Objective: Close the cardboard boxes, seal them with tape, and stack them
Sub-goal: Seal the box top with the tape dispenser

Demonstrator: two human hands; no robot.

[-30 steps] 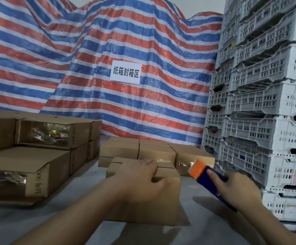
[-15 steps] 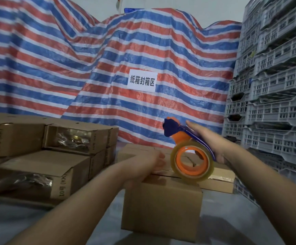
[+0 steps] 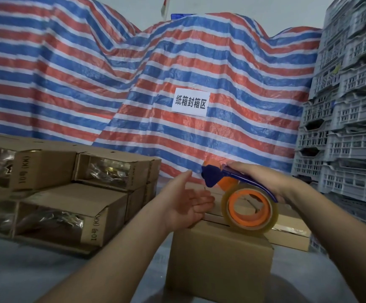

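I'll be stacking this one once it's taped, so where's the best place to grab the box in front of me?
Probably by its two short end walls, one hand from each side. The box stands upright on the floor with plain flat walls; its top is occupied by the tape dispenser in the right hand, the left hand open beside it.

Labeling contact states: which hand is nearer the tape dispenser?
Right. The right hand grips the tape dispenser from above, holding its roll on the cardboard box. The left hand is open just left of it, not touching.
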